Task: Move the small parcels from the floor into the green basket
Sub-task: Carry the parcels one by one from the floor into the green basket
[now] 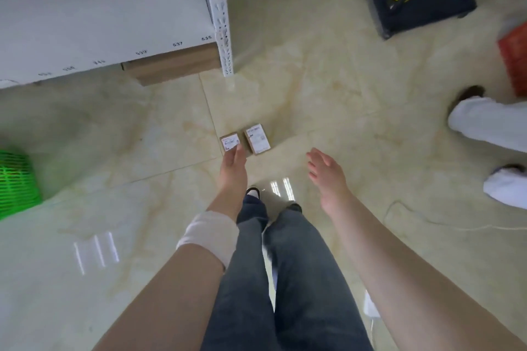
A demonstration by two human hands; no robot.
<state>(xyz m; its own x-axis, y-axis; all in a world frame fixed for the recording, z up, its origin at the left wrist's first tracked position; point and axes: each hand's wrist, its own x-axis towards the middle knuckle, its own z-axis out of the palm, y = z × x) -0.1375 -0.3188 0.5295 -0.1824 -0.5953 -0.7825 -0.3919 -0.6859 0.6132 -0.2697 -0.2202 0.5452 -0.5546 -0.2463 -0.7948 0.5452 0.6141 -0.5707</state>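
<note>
Reaching for two parcels (256, 138) lying on the floor (342, 80), both yet to move; left hand (233, 162) and right hand (325, 174) empty, fingers (313, 161) loosely spread. Green basket (17, 179) sitting well apart.

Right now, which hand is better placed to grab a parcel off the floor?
Left. The left hand is stretched out with straight fingers, its fingertips at the corner of the left parcel, while the right hand hangs open, short of the right parcel. The green basket also lies to the left.
</note>
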